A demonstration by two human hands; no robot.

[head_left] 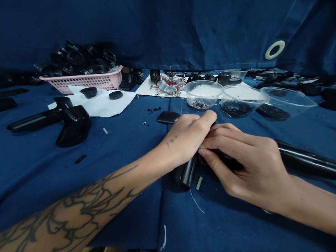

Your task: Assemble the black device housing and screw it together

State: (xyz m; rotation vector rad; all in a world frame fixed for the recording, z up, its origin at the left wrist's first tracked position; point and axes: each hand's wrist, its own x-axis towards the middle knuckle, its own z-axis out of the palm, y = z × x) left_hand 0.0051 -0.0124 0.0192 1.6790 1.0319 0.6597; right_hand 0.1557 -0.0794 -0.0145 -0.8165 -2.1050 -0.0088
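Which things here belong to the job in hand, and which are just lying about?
Probably the job's:
- red wire by the right hand
- black tube below left hand
- black corded cylinder
- motors with red wires
- clear tubs of small parts

Apparently lying about:
- white thread scraps
- pale strips
- small black piece

A pink basket (85, 83) is piled with black plastic parts (76, 58). In front of the basket, white paper (108, 108) has two round black caps (115, 95) on it. Right of the basket, little silver motors (169, 85) with red wires sit in a heap on a white sheet (144, 90). Farther right of the basket, three clear plastic tubs (202, 93) hold tiny bits. Behind the basket hangs a blue curtain (163, 29) with a pale ring (275, 50).
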